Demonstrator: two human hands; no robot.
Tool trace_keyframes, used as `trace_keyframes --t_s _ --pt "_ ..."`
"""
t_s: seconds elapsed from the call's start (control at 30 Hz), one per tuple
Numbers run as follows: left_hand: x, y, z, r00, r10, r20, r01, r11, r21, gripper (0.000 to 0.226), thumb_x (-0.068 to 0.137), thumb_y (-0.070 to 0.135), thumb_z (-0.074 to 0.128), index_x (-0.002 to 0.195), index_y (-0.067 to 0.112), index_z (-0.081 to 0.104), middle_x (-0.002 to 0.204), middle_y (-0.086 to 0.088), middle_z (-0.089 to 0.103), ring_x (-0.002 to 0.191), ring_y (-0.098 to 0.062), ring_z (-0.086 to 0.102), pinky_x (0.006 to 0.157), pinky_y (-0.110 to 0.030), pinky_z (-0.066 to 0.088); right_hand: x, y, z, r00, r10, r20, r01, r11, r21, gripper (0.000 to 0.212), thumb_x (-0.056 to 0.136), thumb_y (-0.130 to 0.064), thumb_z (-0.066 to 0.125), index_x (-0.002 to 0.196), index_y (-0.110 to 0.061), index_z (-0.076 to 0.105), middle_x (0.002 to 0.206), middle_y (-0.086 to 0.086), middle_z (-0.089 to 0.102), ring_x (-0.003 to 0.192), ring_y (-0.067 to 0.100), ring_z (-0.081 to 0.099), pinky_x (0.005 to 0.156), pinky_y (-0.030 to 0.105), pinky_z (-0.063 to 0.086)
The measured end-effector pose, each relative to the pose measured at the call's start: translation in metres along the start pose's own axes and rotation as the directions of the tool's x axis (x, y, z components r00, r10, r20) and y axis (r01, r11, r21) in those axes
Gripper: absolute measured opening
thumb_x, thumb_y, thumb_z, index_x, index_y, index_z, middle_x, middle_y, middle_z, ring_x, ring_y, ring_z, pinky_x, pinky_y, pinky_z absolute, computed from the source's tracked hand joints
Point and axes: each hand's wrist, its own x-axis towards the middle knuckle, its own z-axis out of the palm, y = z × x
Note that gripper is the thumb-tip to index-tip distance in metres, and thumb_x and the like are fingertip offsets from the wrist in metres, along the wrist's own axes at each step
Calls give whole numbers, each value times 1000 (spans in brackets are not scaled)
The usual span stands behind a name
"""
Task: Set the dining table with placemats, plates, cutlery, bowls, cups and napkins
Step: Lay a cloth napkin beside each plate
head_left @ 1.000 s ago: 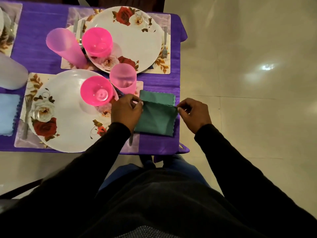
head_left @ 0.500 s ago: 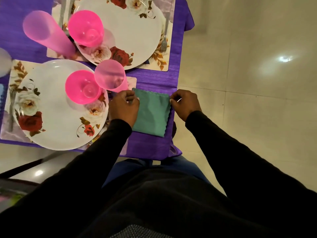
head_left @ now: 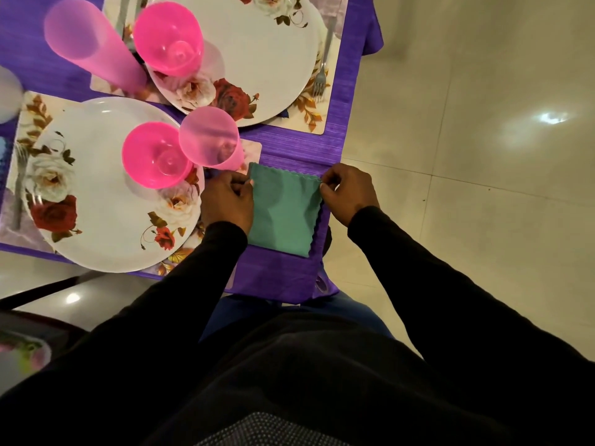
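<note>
We have the green napkin point(head_left: 285, 209) pinched at its far corners: left hand point(head_left: 227, 201) on one, right hand point(head_left: 349, 193) on the other. It lies flat on the purple tablecloth point(head_left: 289, 149) between both hands, long axis running back toward us, just beside the near plate point(head_left: 96, 204) (cup point(head_left: 209, 138) and bowl point(head_left: 154, 156) beyond the left hand). Both hands equally near, so we'd judge the next move a squaring tug.

Two floral plates point(head_left: 96, 188) point(head_left: 257, 53), two pink bowls point(head_left: 154, 156) point(head_left: 167, 40), two pink cups point(head_left: 209, 136) point(head_left: 83, 43), two forks point(head_left: 322, 72) point(head_left: 19, 188), one green napkin point(head_left: 283, 210), two placemats point(head_left: 32, 117) point(head_left: 331, 101).
</note>
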Motion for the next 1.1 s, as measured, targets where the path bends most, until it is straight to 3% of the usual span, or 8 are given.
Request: trace_keyframes --t_s 0.17,0.3,0.6,0.67,0.77,0.83,0.93,1.1 --pt "1 0 2 1000 10 -6 -10 1000 9 12 94 20 66 83 17 65 81 4 63 76 -15 56 70 -26 38 2 -2 -1 1000 10 0 -10 1000 0 2 88 -20 63 87 -21 63 80 -7 62 71 7 57 65 21 44" --pt "0 1 2 998 -9 -54 7 999 -41 13 96 20 62 88 12 67 87 1 63 79 -12 53 69 -21 34 4 -8 -4 1000 -7 -29 7 1000 4 3 88 -21 63 86 -19 62 80 -6 62 71 9 57 66 23 48" --pt "-1 -10 -2 999 52 -10 -52 998 -20 14 92 28 68 101 17 68 95 3 66 83 -15 62 78 -32 52 5 -14 -1 999 -27 -42 21 991 -129 22 91 -19 59 112 -15 57 101 6 62 89 23 58 78 34 50" --pt "-8 -21 -3 979 205 -18 -204 978 33 17 94 26 66 107 16 66 107 -4 62 92 -20 61 80 -35 51 -2 -11 3 979 -135 -155 111 982 -154 28 92 -19 58 118 -12 58 109 10 60 97 27 57 84 38 50" --pt "-19 -41 1 807 589 41 -580 777 244 29 95 19 62 123 11 65 119 -15 60 107 -34 57 88 -46 50 -17 -10 17 882 -387 -269 304 903 -303 37 92 -20 60 124 -4 61 125 19 58 115 35 54 98 41 48" --pt "-21 -53 10 727 668 160 -678 659 325 42 95 17 61 136 8 59 137 -19 55 124 -39 52 100 -52 46 -25 -9 30 855 -501 -136 407 809 -423 49 94 -26 58 136 -3 54 143 22 48 135 39 43 112 42 35" --pt "-24 -64 18 687 670 281 -726 615 308 49 93 12 62 141 6 54 149 -23 46 136 -44 44 109 -56 41 -40 -7 48 872 -466 147 469 711 -524 70 94 -40 56 153 -11 34 163 18 20 151 37 13 120 48 16" --pt "-37 -73 10 678 677 287 -736 621 270 42 94 14 55 135 3 60 151 -25 44 140 -44 41 114 -53 37 -61 3 58 916 -371 150 395 770 -501 82 90 -47 58 157 -15 22 166 14 5 153 36 0 121 51 14"
